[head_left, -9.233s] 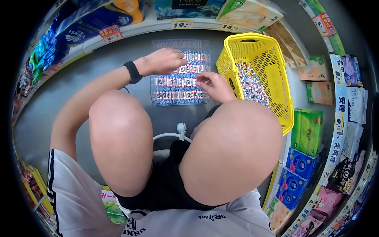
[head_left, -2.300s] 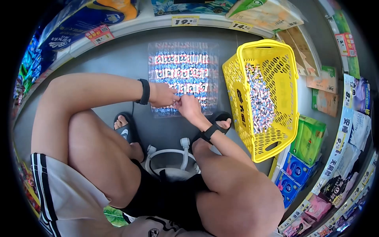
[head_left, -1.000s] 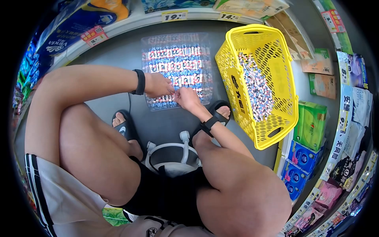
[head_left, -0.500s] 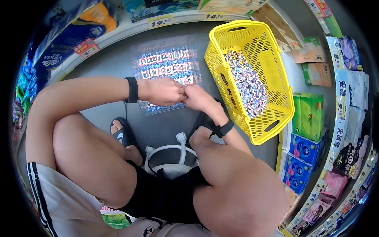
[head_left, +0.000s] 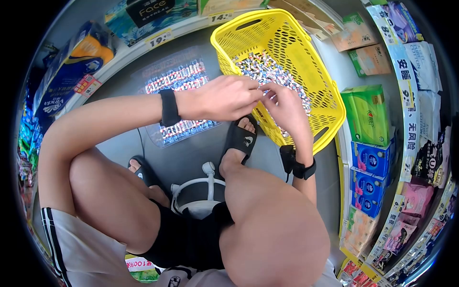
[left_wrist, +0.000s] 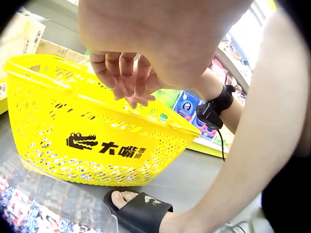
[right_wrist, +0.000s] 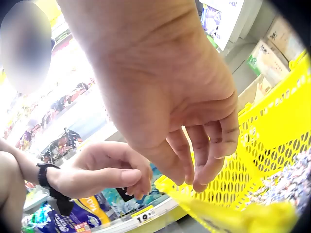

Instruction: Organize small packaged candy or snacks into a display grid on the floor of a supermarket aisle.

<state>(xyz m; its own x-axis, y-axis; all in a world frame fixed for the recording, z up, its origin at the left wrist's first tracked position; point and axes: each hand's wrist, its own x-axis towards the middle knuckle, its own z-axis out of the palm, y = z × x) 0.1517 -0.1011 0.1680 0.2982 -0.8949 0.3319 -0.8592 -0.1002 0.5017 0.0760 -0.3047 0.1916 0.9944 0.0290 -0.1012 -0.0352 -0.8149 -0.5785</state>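
My left hand [head_left: 227, 98] reaches across to the near side of the yellow shopping basket [left_wrist: 104, 124], its fingers loosely bent. My right hand [head_left: 287, 110] is over the same rim, fingers bent downward and fingertips close to those of the left. In the right wrist view, nothing shows between the right thumb and fingers [right_wrist: 211, 162]; the left thumb there is straight. Small wrapped candies [head_left: 275, 74] lie heaped inside the basket. Left of it, partly behind my left forearm, a clear plastic box [left_wrist: 73, 199] holds blue, white and red wrapped candies [head_left: 177, 76] in neat rows.
A white stool base [head_left: 210, 184] stands on the grey floor between my feet, which wear black slides [head_left: 239, 141]. Shelves with tissue packs [head_left: 366, 115] line the right side; more paper goods [head_left: 71, 62] stand along the back left. A thin cable [head_left: 141, 138] runs near the clear box.
Both hands have moved right, from over the clear box to the basket's near rim. The head view has turned right, so the box and basket sit further left in it.
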